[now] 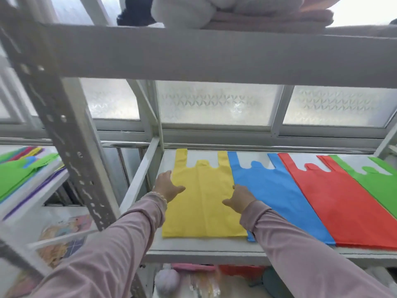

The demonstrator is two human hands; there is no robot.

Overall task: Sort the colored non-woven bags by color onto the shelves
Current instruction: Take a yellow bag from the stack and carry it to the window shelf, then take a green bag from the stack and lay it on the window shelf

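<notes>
A yellow bag (202, 203) lies flat at the left end of the white shelf (193, 247). To its right lie a blue bag (277, 196), a red bag (343, 207) and a green bag (382, 186), each overlapping its neighbour. My left hand (166, 187) rests with fingers spread on the yellow bag's left edge. On that bag's right edge, where it meets the blue one, my right hand (240, 197) presses flat. Neither hand grips anything.
A mixed pile of colored bags (15, 168), green on top, lies on a lower white surface at far left. A grey slotted upright (62, 130) stands between that pile and the shelf. Folded cloth (247, 14) sits on the shelf above. Items fill the level below.
</notes>
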